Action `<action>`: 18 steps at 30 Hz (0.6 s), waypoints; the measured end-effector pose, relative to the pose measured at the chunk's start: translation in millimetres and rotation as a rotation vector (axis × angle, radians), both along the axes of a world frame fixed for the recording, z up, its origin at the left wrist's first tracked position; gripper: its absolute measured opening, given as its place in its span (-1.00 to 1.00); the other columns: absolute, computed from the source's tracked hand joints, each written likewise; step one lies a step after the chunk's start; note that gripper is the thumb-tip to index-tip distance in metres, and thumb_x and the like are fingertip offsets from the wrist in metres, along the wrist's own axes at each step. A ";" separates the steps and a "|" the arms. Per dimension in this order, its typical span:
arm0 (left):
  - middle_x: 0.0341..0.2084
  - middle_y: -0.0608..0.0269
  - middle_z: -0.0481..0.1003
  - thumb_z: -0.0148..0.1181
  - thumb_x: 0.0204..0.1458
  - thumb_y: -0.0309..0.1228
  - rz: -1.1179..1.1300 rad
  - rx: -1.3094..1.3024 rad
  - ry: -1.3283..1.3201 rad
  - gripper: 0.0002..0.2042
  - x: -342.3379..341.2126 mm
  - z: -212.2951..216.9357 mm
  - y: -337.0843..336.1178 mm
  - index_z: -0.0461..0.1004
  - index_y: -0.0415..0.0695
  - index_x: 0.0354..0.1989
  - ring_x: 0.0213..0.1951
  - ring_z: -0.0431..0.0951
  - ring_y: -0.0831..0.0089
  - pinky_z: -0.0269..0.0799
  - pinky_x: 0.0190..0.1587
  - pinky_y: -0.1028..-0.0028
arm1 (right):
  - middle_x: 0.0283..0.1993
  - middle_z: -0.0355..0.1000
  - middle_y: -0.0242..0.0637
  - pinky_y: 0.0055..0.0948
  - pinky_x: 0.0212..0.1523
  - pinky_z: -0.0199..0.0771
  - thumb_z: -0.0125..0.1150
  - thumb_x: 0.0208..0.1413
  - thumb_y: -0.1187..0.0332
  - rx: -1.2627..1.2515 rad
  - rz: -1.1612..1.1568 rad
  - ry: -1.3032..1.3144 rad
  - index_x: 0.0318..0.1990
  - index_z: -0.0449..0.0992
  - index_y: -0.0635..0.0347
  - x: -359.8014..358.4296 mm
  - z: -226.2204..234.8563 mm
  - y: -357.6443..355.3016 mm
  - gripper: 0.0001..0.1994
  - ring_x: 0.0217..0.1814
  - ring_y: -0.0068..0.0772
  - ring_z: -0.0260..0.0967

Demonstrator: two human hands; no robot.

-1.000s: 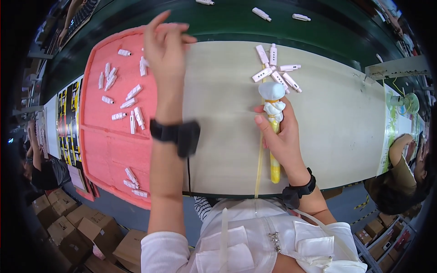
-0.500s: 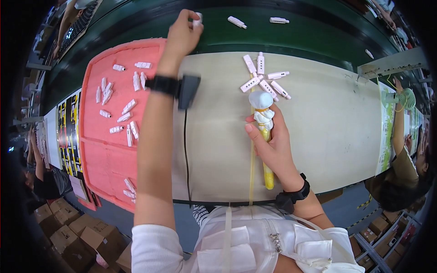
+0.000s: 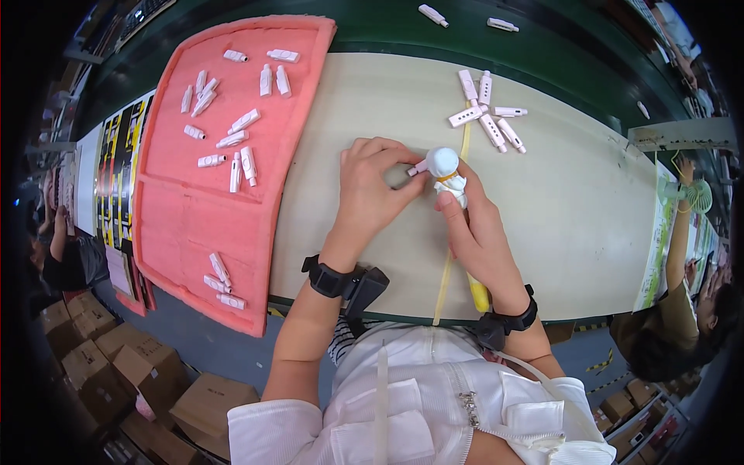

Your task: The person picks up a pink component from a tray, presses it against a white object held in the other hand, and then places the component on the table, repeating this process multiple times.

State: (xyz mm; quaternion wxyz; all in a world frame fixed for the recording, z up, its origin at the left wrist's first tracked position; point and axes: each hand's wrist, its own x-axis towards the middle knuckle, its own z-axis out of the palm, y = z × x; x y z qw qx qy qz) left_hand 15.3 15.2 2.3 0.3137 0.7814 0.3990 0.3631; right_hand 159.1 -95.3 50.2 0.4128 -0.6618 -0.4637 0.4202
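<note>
My right hand (image 3: pixel 484 232) is wrapped round a stick with a yellow handle (image 3: pixel 478 294). At its upper end is a rounded, cloth-wrapped white head (image 3: pixel 442 163), bound with a yellow band. Thumb and fingertips of my left hand (image 3: pixel 368 186) pinch a small pale-pink plastic piece (image 3: pixel 419 167), its end up against the white head. Part of the piece is hidden behind that head and my fingers. Beyond my right hand, several similar pink pieces (image 3: pixel 490 128) lie in a loose cluster on the beige worktop (image 3: pixel 558 209).
A pink foam-lined tray (image 3: pixel 209 205) on the left holds several pale pieces (image 3: pixel 244 119). Along the far side runs a green belt (image 3: pixel 380 27) with a few more pieces. Cardboard boxes (image 3: pixel 151 364) stand at lower left. A co-worker (image 3: pixel 674 318) sits at right, near a small green fan (image 3: pixel 697 196).
My left hand has come back from over the green belt to the stick's head, carrying a small piece. The view has shifted. My right hand still grips the stick.
</note>
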 end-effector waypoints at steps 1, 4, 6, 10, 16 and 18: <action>-0.33 0.34 0.60 0.48 -0.17 -0.40 0.006 -0.003 -0.005 -0.82 -1.2 -1.4 0.2 0.71 -0.05 -0.34 -0.09 0.49 0.32 0.24 0.00 0.30 | -0.20 0.50 -0.24 -0.54 -0.40 0.37 -0.08 0.48 0.24 0.050 0.006 -0.068 0.42 0.18 0.25 -0.4 -2.3 0.6 -0.53 -0.40 -0.57 0.37; -0.37 0.37 0.59 0.50 -0.21 -0.40 -0.001 -0.022 -0.055 -0.85 -6.5 -8.6 0.4 0.72 -0.04 -0.41 -0.16 0.50 0.33 0.25 -0.03 0.33 | -0.25 0.49 -0.21 -0.46 -0.30 0.40 -0.08 0.48 0.25 0.150 0.022 -0.203 0.40 0.20 0.27 -2.0 -1.5 0.8 -0.55 -0.35 -0.46 0.41; -0.39 0.38 0.58 0.50 -0.21 -0.40 -0.006 -0.037 -0.061 -0.86 -8.5 -10.2 1.2 0.72 -0.04 -0.43 -0.18 0.50 0.34 0.25 -0.04 0.33 | -0.21 0.50 -0.03 -0.32 -0.18 0.46 -0.08 0.47 0.26 0.029 0.042 -0.203 0.41 0.16 0.29 -1.2 12.9 2.0 -0.53 -0.28 -0.13 0.49; -0.43 0.39 0.56 0.50 -0.22 -0.41 -0.030 -0.046 -0.077 -0.89 -7.7 -11.0 1.7 0.72 -0.04 -0.47 -0.24 0.49 0.35 0.24 -0.06 0.33 | -0.19 0.51 0.07 -0.25 -0.10 0.49 -0.06 0.46 0.29 0.023 -0.013 -0.231 0.41 0.15 0.31 -5.6 15.6 1.1 -0.53 -0.21 0.07 0.54; -0.46 0.40 0.53 0.50 -0.23 -0.43 -0.052 -0.016 -0.092 -0.88 -7.5 -13.2 1.3 0.72 -0.06 -0.46 -0.27 0.47 0.37 0.22 -0.09 0.33 | -0.30 0.46 -0.14 -0.40 -0.24 0.39 -0.07 0.47 0.25 0.103 -0.011 -0.245 0.36 0.23 0.30 -15.2 4.0 0.7 -0.57 -0.32 -0.36 0.44; -0.47 0.38 0.53 0.50 -0.24 -0.44 -0.044 -0.012 -0.099 -0.88 -7.9 -13.6 0.5 0.71 -0.07 -0.46 -0.27 0.48 0.36 0.25 -0.09 0.32 | -0.29 0.48 -0.21 -0.45 -0.35 0.38 -0.03 0.47 0.24 0.062 0.001 -0.242 0.34 0.24 0.29 -12.7 3.2 1.7 -0.57 -0.40 -0.45 0.42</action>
